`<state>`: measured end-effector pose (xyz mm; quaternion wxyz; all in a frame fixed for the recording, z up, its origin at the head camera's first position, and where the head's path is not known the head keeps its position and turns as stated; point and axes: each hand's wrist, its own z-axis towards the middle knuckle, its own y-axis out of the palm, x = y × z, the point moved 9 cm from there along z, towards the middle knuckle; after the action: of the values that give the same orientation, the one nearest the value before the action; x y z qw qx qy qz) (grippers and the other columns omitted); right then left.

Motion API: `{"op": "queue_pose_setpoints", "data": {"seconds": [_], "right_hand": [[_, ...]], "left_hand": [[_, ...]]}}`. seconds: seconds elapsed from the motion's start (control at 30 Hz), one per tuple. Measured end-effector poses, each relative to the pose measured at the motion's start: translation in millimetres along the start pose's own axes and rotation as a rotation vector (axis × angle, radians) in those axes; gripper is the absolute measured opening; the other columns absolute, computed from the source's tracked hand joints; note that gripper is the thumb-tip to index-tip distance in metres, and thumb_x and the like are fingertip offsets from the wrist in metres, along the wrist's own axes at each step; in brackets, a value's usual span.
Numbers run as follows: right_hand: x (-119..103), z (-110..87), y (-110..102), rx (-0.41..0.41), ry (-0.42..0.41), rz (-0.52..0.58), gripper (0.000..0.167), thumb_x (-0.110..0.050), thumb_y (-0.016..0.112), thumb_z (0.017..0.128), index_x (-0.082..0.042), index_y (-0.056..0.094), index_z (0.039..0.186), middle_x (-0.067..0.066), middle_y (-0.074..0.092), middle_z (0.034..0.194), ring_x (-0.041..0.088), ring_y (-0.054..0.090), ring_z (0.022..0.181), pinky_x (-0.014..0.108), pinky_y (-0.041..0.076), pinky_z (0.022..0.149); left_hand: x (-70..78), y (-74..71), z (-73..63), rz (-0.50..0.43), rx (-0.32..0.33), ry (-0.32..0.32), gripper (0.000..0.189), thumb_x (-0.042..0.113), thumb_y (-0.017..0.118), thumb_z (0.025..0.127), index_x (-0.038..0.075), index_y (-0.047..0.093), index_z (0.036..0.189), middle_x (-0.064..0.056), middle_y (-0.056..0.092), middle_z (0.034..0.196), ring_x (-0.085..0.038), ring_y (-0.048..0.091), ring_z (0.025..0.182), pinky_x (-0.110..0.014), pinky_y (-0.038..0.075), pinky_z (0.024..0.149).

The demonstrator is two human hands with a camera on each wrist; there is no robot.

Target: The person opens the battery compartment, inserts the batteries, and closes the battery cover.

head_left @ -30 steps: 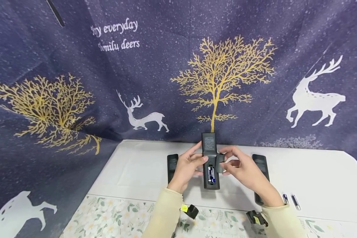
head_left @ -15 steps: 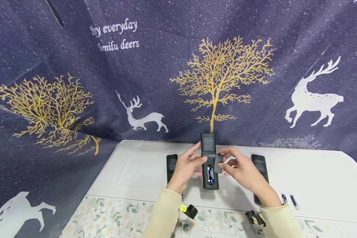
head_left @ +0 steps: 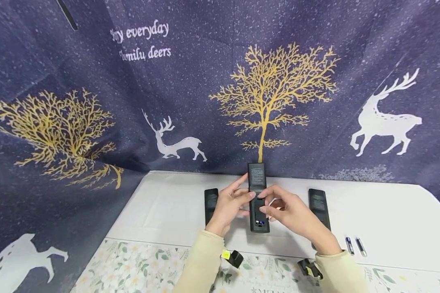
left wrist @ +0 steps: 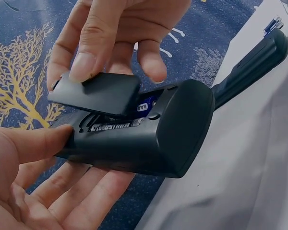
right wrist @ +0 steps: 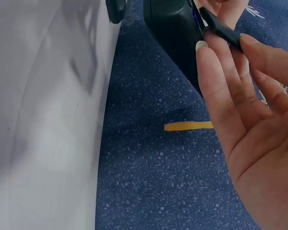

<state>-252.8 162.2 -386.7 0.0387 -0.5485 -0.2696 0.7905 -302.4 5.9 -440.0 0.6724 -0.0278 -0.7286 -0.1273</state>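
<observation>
A black remote control [head_left: 257, 177], back side up, is gripped by my left hand [head_left: 230, 205], its thumb on the back and fingers beneath. Two AAA batteries [left wrist: 116, 127] lie in its uncovered battery compartment, partly hidden. My right hand [head_left: 287, 209] pinches the black battery cover [left wrist: 98, 95] between thumb and fingers. In the left wrist view the cover is tilted over the compartment, one end lifted above the batteries. The right wrist view shows the cover [right wrist: 221, 29] edge-on beside the remote, with a right fingertip against the remote's side.
A second black remote [head_left: 211, 203] lies left of my left hand, and a third remote [head_left: 319, 207] lies behind my right forearm. Two loose batteries [head_left: 355, 246] rest on the white table [head_left: 161, 207] at right. A floral cloth [head_left: 143, 264] covers the near edge; a patterned curtain hangs behind.
My right hand has moved left with the battery cover, from beside the remote to over its compartment, now hiding most of the batteries in the head view. The left hand keeps its grip.
</observation>
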Motion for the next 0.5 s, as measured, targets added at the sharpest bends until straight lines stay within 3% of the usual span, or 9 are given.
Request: {"op": "queue_pose_setpoints", "data": {"seconds": [0.2,0.5], "right_hand": [[0.4,2.8,0.8,0.024,-0.021,-0.149,0.024,-0.01,0.08,0.097,-0.014,0.068,0.117,-0.006,0.064,0.091,0.012,0.064,0.083,0.03,0.057,0.068],[-1.6,2.4,2.4,0.03,-0.059,-0.226,0.027,-0.006,0.085,0.091,-0.013,0.071,0.112,-0.01,0.062,0.087,0.009,0.06,0.078,0.027,0.051,0.06]], "left_hand": [[1.2,-0.3,-1.2,0.016,-0.007,-0.001,0.06,0.013,0.079,0.098,0.031,0.061,0.152,-0.007,0.076,0.12,-0.025,0.077,0.097,-0.036,0.064,0.065],[0.0,-0.7,-1.1,0.006,0.0,-0.008,0.06,0.012,0.08,0.097,0.032,0.062,0.151,-0.007,0.076,0.119,-0.03,0.077,0.099,-0.033,0.063,0.063]]}}
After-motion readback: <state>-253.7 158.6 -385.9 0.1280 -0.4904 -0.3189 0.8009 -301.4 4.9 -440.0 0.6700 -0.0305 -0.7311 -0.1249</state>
